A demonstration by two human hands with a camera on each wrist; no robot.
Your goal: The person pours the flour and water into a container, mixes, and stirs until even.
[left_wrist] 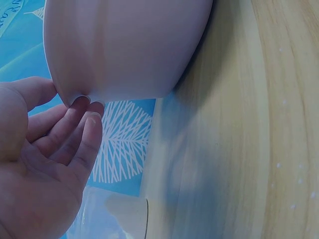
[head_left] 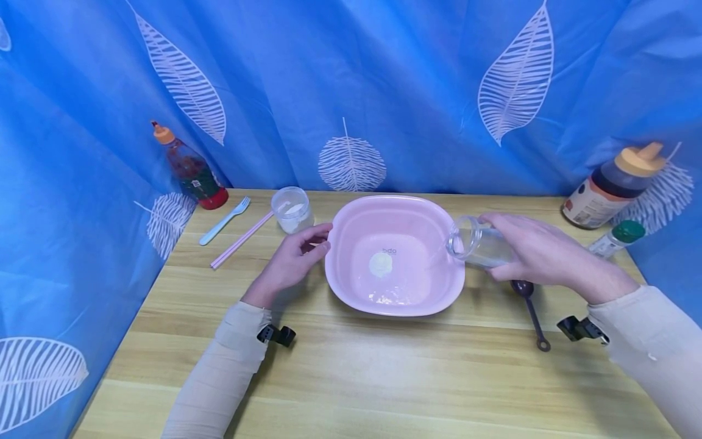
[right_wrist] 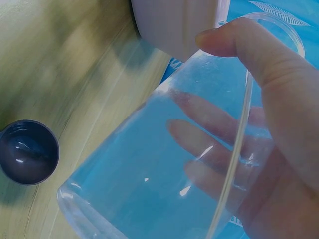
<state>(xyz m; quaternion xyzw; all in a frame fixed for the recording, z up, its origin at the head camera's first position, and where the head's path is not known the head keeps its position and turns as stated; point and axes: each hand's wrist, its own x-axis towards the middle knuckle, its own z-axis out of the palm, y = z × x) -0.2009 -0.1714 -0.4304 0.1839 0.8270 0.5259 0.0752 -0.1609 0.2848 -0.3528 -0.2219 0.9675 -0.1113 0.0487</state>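
A pink plastic basin (head_left: 395, 305) stands on the table, with a pale round patch and some clear liquid on its bottom. My left hand (head_left: 290, 262) pinches the basin's left rim, thumb on top and fingertips beneath, as the left wrist view shows. Over the right rim, my right hand (head_left: 529, 250) grips a clear jar (head_left: 485, 245) tilted on its side, its mouth toward the basin. A thin stream of clear liquid runs from it. In the right wrist view the fingers curl round the jar (right_wrist: 144, 164), and liquid shows inside.
Beside my left hand stand a clear jar (head_left: 292, 213) of white powder, pink chopsticks (head_left: 241, 241), a blue fork (head_left: 225, 221) and a red sauce bottle (head_left: 197, 174). At right are a dark measuring spoon (head_left: 532, 311), a dark sauce bottle (head_left: 606, 189) and a green-capped shaker (head_left: 620, 236).
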